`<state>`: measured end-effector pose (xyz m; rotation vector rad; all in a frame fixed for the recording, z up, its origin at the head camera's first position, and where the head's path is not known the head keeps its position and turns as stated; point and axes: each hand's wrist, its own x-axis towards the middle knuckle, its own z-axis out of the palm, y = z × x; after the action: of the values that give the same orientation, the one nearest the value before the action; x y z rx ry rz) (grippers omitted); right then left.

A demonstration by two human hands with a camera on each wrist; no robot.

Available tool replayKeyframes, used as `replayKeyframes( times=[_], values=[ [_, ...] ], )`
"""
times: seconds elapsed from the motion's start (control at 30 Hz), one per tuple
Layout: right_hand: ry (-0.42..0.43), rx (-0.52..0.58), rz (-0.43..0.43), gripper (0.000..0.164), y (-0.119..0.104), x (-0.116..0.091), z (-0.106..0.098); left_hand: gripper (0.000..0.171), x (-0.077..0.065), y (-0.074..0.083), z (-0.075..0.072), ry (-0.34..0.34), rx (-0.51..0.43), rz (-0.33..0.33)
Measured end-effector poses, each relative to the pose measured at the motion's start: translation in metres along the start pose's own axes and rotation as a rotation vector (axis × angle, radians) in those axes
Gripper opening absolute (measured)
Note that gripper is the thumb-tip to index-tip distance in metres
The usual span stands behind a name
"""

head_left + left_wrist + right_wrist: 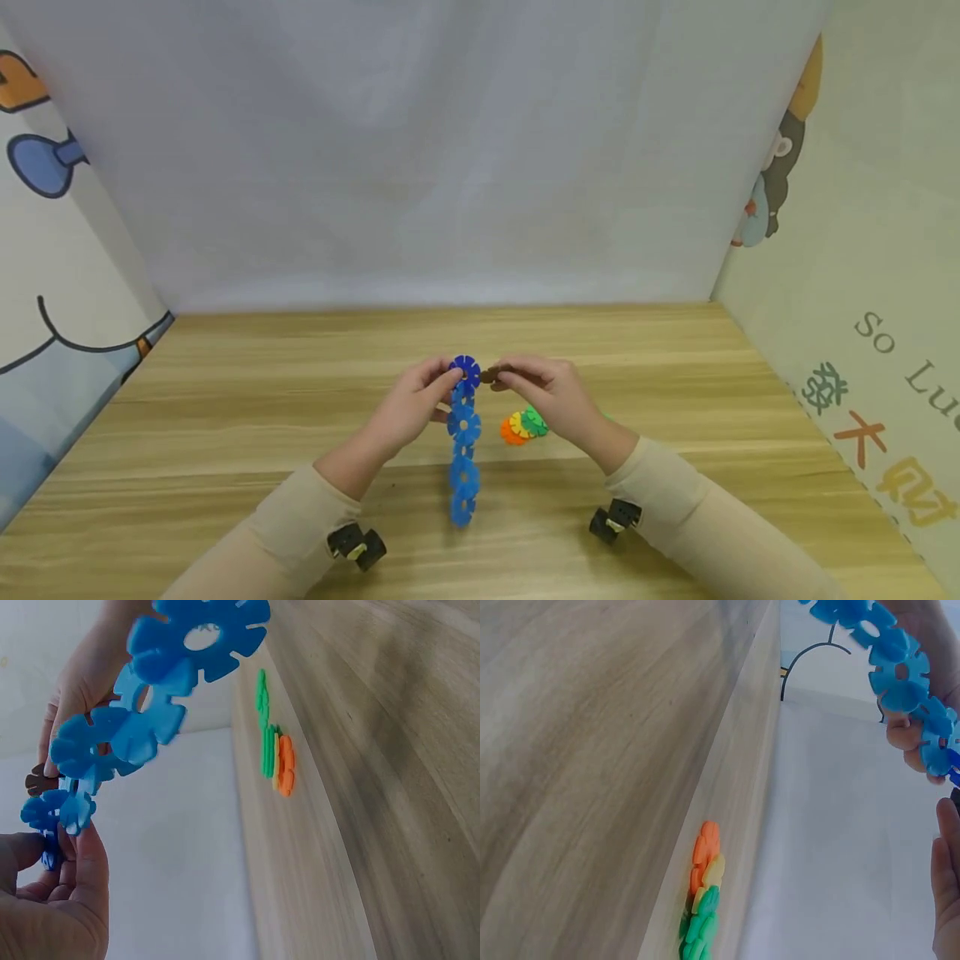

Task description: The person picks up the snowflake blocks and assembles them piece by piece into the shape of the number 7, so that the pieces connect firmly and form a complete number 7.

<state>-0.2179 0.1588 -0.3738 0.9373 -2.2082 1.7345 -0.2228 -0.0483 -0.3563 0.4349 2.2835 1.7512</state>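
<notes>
A chain of light-blue notched plastic discs [464, 427] hangs in front of me, linked one to another, with a dark-blue disc [471, 367] at its top end. My left hand [405, 408] pinches the dark-blue disc between thumb and fingers. In my right hand [551, 396] a brown notched disc [490, 376] is pinched, its edge close to the right side of the dark-blue one. The left wrist view has the chain [97, 742] running toward the camera, and the brown disc [41, 781] partly covered by fingers. In the right wrist view the brown disc is mostly out of frame.
On the wooden table [247, 400], beneath my right hand, lie overlapping orange [513, 430], yellow [519, 424] and green discs [534, 422]. A pale cloth [435, 167] hangs behind the table, with printed panels [862, 292] on both sides.
</notes>
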Motion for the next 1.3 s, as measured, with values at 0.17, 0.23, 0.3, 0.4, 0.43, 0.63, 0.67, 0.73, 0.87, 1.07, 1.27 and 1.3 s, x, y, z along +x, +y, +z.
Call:
replayKeyframes(
  times=[0.17,0.23,0.3,0.4,0.43,0.63,0.67,0.73,0.87,1.07,1.27,1.3],
  values=[
    [0.009,-0.001,-0.004,0.02,0.0031,-0.0019,-0.0003,0.022,0.0002,0.0011,-0.0015,-0.007,-0.024,-0.027],
    [0.014,-0.013,-0.005,0.02,0.003,-0.0025,-0.0004,0.021,0.0004,0.0011,-0.0018,-0.012,-0.037,-0.029],
    [0.014,-0.029,-0.002,0.019,0.0029,-0.0031,-0.0006,0.02,0.0006,0.0011,-0.0019,-0.017,-0.049,-0.029],
    [0.014,-0.042,0.008,0.02,0.004,-0.0034,-0.0006,0.02,0.0013,0.0009,-0.0019,-0.022,-0.057,-0.022],
    [0.015,-0.046,0.012,0.02,0.0044,-0.0034,-0.0006,0.021,0.0014,0.001,-0.0019,-0.024,-0.054,-0.016],
    [0.016,-0.07,0.02,0.02,0.0067,-0.0041,0.0,0.022,0.0015,-0.0005,-0.002,-0.037,-0.039,0.006],
    [0.013,-0.077,0.019,0.02,0.007,-0.0045,0.0002,0.022,0.0013,-0.0011,-0.0024,-0.039,-0.036,0.009],
    [0.008,-0.083,0.016,0.019,0.0072,-0.0052,0.0004,0.022,0.0014,-0.0022,-0.0031,-0.048,-0.032,0.014],
    [-0.004,-0.077,0.004,0.019,0.0071,-0.0052,0.0008,0.022,0.0028,-0.0045,-0.0051,-0.055,-0.018,0.023],
    [-0.029,-0.078,0.012,0.02,0.008,-0.0062,0.0013,0.021,0.0022,-0.0045,-0.0059,-0.063,0.013,0.022],
    [-0.036,-0.081,-0.067,0.019,0.0098,-0.0072,0.0007,0.021,0.0024,-0.003,-0.0053,-0.068,0.037,0.037],
    [-0.037,-0.08,-0.087,0.019,0.0105,-0.0072,0.0009,0.021,0.0023,-0.003,-0.0058,-0.072,0.041,0.043]
  ],
)
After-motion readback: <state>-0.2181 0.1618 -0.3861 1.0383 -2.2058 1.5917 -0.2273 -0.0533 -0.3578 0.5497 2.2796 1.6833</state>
